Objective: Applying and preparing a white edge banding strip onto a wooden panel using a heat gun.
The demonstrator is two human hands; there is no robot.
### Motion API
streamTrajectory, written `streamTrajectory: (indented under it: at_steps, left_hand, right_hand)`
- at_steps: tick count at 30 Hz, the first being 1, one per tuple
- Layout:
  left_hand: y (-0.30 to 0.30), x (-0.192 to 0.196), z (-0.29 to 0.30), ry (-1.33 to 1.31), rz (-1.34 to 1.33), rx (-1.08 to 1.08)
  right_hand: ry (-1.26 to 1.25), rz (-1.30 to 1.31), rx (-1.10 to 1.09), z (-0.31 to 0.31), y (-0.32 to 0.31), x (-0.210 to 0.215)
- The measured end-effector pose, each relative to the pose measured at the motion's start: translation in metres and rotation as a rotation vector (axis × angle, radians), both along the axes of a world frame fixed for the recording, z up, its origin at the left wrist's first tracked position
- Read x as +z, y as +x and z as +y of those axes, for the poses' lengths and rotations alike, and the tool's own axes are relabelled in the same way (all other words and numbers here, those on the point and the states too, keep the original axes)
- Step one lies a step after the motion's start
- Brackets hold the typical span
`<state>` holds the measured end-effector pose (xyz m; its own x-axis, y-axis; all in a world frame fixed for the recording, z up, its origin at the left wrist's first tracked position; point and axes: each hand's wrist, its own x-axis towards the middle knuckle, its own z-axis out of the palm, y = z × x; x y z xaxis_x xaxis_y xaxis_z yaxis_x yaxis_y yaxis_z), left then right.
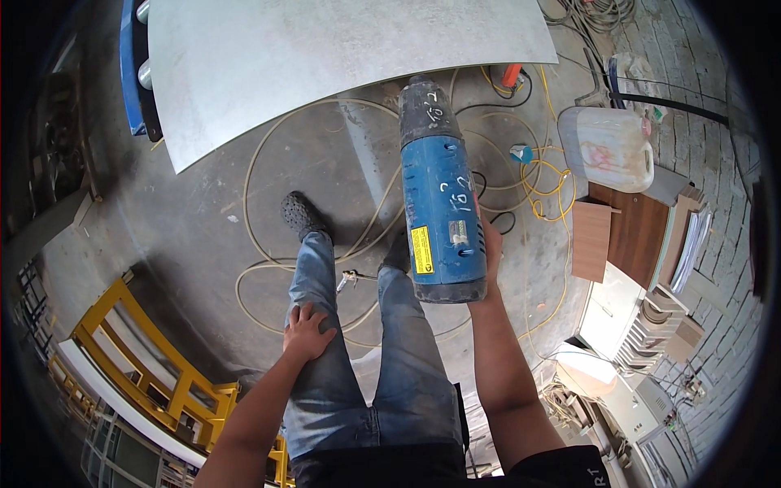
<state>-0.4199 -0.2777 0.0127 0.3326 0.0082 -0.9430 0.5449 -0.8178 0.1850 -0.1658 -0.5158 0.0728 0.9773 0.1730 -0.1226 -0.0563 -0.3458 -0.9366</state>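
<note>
In my right hand is a blue heat gun with a black nose, a black rear cap and a yellow label. Its body hides most of my fingers and the grip. The nose points away from me and overlaps the near edge of a large pale grey panel; whether they touch, I cannot tell. My left hand rests on my left thigh with the fingers spread and holds nothing.
Beige hose loops over the concrete floor around my feet. To the right are a yellow cord, a whitish jug and leaning boards along a brick wall. A yellow frame stands at the left.
</note>
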Motion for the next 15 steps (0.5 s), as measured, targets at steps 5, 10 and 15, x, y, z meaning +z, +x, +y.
streamTrajectory:
  at_steps: [5, 10, 15]
  left_hand:
    - [0.001, 0.002, 0.000, 0.001, 0.011, 0.004]
    - [-0.002, 0.001, 0.002, 0.005, -0.002, 0.008]
    - [-0.004, -0.001, 0.001, 0.002, -0.007, 0.017]
  right_hand:
    - [-0.011, -0.011, 0.024, 0.008, -0.004, 0.001]
    - [-0.007, 0.036, 0.019, 0.015, -0.012, 0.002]
    - [-0.060, 0.016, 0.038, 0.021, -0.017, -0.002]
